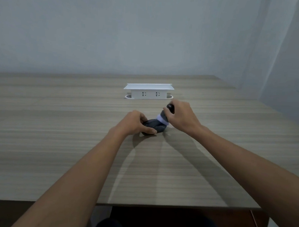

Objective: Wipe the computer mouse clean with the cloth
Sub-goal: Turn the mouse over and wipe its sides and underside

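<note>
A wood-grain bench (52, 141) is seen from above and behind two bare forearms that reach forward to its middle. A dark grey computer mouse (155, 125) lies on the bench between the two hands. The left hand (135, 123) is curled around the mouse's left side, with the thumb laid along its near edge and the fingers bent over its top, so the mouse is grasped. The right hand (182, 116) is closed on a bunched cloth (162, 118), pale lilac with a grey part, which is pressed against the far right end of the mouse. A small dark rounded shape shows at the right hand's fingertips; what it is cannot be told. Beyond the hands, a white socket box (148, 92) stands upright on the bench, well apart from the mouse, before a plain pale wall (116, 29).
</note>
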The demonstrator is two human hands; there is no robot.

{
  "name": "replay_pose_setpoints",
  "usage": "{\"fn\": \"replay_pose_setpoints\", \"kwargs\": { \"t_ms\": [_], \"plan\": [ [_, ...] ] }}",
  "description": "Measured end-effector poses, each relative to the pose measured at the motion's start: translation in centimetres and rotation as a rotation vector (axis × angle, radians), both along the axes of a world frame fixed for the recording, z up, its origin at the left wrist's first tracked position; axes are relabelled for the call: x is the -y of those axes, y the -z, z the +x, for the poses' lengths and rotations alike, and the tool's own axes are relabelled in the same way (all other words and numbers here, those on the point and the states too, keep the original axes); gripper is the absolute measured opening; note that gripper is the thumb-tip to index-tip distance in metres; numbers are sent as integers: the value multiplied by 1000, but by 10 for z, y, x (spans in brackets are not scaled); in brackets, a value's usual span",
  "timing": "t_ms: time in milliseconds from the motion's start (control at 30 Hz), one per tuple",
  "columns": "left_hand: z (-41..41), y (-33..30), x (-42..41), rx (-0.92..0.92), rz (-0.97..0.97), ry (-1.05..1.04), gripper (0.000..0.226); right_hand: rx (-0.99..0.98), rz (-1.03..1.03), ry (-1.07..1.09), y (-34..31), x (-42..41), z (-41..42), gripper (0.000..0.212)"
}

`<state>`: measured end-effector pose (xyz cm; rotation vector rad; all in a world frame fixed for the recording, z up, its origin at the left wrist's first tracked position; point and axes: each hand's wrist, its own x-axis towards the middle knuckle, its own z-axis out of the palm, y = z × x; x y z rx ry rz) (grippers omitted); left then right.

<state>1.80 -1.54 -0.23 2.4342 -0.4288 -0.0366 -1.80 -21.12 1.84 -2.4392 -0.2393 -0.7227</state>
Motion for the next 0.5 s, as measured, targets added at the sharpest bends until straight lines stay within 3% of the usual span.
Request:
{"fn": "replay_pose_setpoints", "kwargs": {
  "t_ms": [233, 500],
  "plan": [
    [-4, 6, 3, 14, -54, -86, 51, -41, 135, 38, 12, -1, -10, 23],
    [-4, 8, 3, -98, -265, -76, 44, -160, 289, 56, 10, 8, -12, 20]
  ]
}}
